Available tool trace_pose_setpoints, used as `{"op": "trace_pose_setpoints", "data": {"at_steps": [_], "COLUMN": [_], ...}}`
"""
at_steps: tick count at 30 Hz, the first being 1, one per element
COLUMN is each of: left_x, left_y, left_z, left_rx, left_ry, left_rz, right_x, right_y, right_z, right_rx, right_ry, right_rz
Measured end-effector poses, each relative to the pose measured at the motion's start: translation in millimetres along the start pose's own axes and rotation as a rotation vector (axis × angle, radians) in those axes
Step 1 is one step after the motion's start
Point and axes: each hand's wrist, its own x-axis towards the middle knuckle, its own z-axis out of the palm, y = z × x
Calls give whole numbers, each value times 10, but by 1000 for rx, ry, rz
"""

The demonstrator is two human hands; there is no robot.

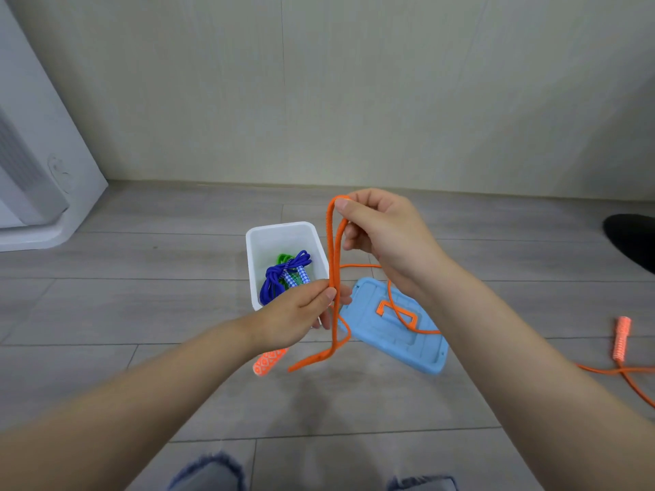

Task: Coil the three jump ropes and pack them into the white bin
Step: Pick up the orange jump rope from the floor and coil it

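**Orange Rope Held in Both Hands**

The orange rope (pixel 332 264) is doubled into a loop. Its top bend is pinched by the right hand (pixel 386 235); the strands below are pinched by the left hand (pixel 301 313), at 7 o'clock from the right. One handle (pixel 268 361) hangs under the left hand; the other handle (pixel 621 337) lies on the floor (pixel 106 313) at 3 o'clock. The bin (pixel 255 242), at 12 o'clock from the left hand, contains the blue rope (pixel 274 278) and the green rope (pixel 283 258). A blue lid (pixel 418 349) lies beside the bin at 4 o'clock.
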Motion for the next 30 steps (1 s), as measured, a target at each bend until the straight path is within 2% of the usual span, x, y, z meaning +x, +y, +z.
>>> {"op": "trace_pose_setpoints", "data": {"at_steps": [5,8,10,12,16,20,24,27,30], "left_x": [4,15,29,51,93,106,153,170,164], "left_y": [9,35,85,129,176,191,129,23,-133], "left_z": [5,-42,-96,-140,-179,-170,-267,-367,-400], "left_rx": [-9,-59,-95,-168,-542,-688,-715,-641,-519], "left_ry": [-23,20,60,104,102,98,233,361,502], "left_rz": [31,22,16,11,-29,-41,-41,-65,-121], "right_x": [58,97,48,-70,-363,-515,-631,-687,-646], "right_y": [100,361,681,1050,1489,1693,1985,2153,2157], "right_z": [-40,-136,-225,-298,-249,-180,-370,-612,-783], "right_rx": [322,326,104,-169,-277,-494,-858,-1002,-904], "right_ry": [14,27,-11,-178,-543,-613,-742,-678,-391], "right_rz": [57,99,233,332,364,303,334,370,233]}}
